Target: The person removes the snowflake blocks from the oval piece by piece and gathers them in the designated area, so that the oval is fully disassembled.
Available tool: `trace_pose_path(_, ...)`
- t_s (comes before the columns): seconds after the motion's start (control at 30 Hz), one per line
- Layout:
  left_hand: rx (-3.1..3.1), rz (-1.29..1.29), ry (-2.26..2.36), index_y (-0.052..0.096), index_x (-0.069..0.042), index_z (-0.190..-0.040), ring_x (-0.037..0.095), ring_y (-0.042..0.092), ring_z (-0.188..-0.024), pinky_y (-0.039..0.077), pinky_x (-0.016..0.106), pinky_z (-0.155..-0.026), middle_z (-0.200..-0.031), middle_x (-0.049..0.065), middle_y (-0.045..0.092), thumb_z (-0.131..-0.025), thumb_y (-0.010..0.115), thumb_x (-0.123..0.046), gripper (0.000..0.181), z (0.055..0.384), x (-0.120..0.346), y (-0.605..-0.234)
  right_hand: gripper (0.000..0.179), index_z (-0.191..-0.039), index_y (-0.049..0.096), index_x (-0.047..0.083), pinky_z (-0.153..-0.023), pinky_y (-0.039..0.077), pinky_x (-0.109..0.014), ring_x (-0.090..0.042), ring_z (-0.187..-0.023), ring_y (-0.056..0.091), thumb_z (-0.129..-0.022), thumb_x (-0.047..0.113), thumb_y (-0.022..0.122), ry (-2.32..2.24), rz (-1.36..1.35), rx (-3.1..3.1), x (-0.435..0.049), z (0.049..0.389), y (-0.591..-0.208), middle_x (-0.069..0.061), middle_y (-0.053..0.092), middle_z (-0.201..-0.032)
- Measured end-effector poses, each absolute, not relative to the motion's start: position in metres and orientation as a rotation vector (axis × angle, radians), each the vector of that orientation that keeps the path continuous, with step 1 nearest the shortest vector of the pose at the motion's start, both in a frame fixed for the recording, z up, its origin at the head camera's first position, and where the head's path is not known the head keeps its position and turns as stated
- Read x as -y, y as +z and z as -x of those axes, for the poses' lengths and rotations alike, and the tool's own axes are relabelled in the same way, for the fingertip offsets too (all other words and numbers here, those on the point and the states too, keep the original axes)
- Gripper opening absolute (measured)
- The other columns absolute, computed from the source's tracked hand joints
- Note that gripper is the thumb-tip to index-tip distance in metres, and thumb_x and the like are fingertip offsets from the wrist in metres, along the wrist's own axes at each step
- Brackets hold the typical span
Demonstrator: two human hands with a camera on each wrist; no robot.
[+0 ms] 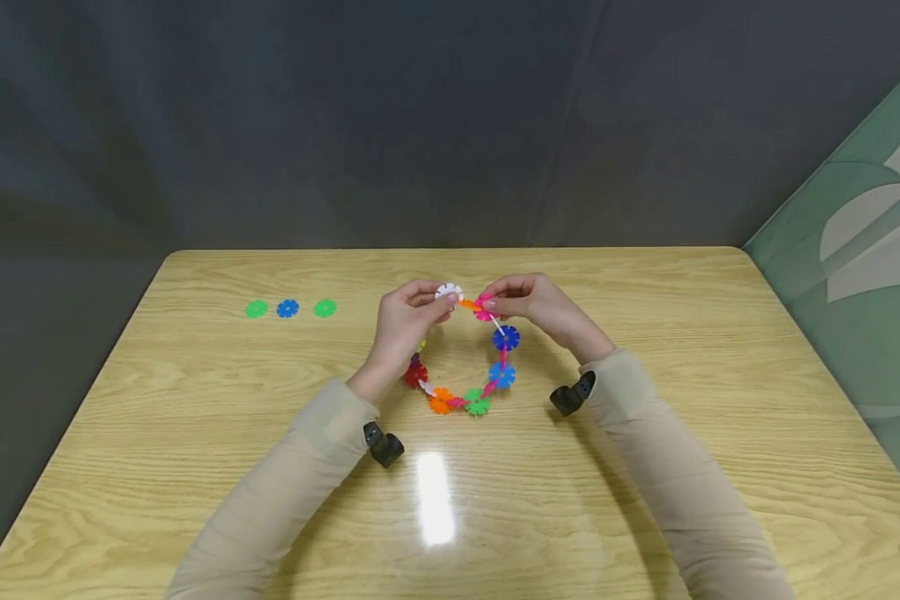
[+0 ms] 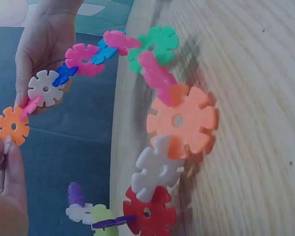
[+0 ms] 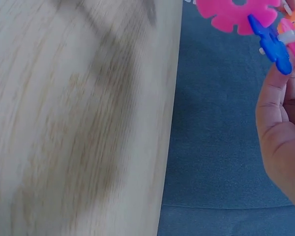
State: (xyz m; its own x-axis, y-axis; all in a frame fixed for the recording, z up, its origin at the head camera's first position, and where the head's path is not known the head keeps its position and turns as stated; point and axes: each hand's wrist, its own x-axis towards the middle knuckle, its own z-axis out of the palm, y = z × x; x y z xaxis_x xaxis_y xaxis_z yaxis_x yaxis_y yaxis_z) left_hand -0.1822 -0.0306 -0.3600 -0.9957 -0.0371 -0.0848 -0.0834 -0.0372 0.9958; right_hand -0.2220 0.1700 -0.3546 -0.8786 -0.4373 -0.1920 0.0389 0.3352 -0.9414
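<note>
A chain of interlocking plastic snowflake discs hangs in a loop between the hands; it includes a green disc [image 1: 477,402], a red disc [image 2: 148,212] and a light blue disc [image 1: 502,375]. My left hand [image 1: 405,325] pinches a white disc [image 1: 447,291] between thumb and fingers. That disc meets the edge of an orange disc [image 2: 13,126]; whether it sits in the slot I cannot tell. At the chain's upper right my right hand [image 1: 543,308] pinches a pink disc [image 1: 484,309] next to the orange one. A purple disc [image 2: 75,194] stands at another part of the chain in the left wrist view.
On the wooden table [image 1: 232,433], left of the hands, lie a green disc [image 1: 257,309], a blue disc [image 1: 287,308] and another green disc [image 1: 325,308] in a row. A dark curtain [image 1: 390,125] rises behind the table, and a green patterned panel [image 1: 870,250] stands at right.
</note>
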Motion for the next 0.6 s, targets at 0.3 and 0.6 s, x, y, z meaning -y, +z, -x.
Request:
trace_pose_path(0.3,-2.156,0.128,2.234,0.064,0.008,-0.106,0.003,0.065,-0.068,0.061,0.032,-0.077,-0.105,0.025,0.069,-0.086,0.07,-0.01,0.027,0.1822,0.0308,-0.3596,0.023,-0.109,0.063,-0.002,-0.092,0.05,-0.047,-0.017,-0.082,0.065,-0.093,0.013,0.06,-1.582,0.395,-2.16,-0.1721,0.2223,-0.3546,0.011,0.069,-0.079)
trace_pose_path(0.6,-2.267,0.088,2.179,0.065,0.007,-0.105,0.006,0.067,-0.069,0.061,0.029,-0.074,-0.103,0.024,0.07,-0.087,0.069,-0.012,0.027,0.1811,0.0323,-0.3621,0.018,-0.106,0.065,0.002,-0.087,0.052,-0.04,-0.011,-0.078,0.063,-0.093,0.013,0.061,-1.621,0.394,-2.123,-0.1702,0.2216,-0.3568,0.011,0.069,-0.078)
